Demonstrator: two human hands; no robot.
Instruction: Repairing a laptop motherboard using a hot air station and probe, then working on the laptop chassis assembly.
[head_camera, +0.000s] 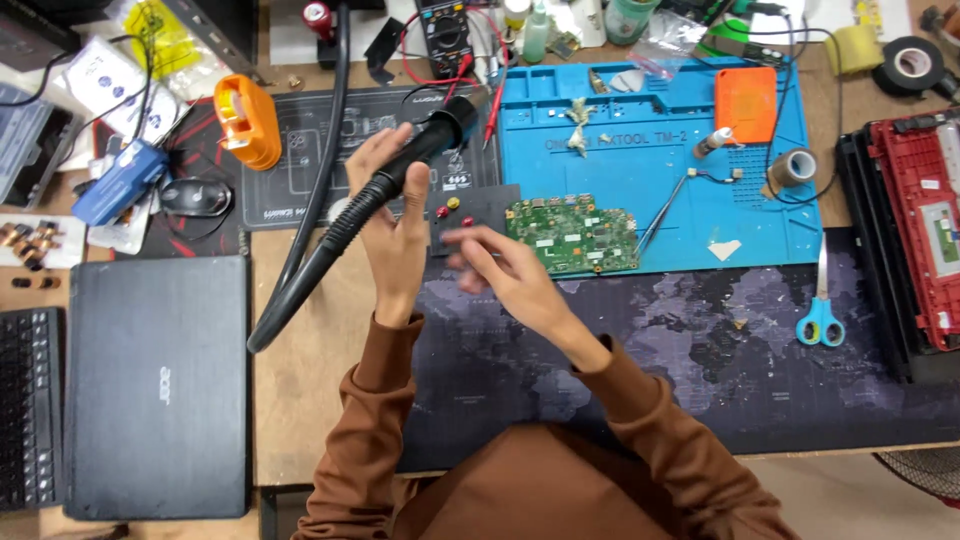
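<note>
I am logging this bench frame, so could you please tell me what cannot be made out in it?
- Head view: the right hand is motion-blurred, so whether its fingers touch the green circuit board is unclear.
- The left hand covers part of the black hose handle, hiding the grip.
- The red laptop shell is cut off by the right edge.
- The multimeter is cut off by the top edge.
- The small red knobs are too small to identify.

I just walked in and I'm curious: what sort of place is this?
Most likely an electronics repair bench. A green circuit board lies on a blue work mat, a multimeter sits at the back, and a closed laptop waits nearby.
</note>
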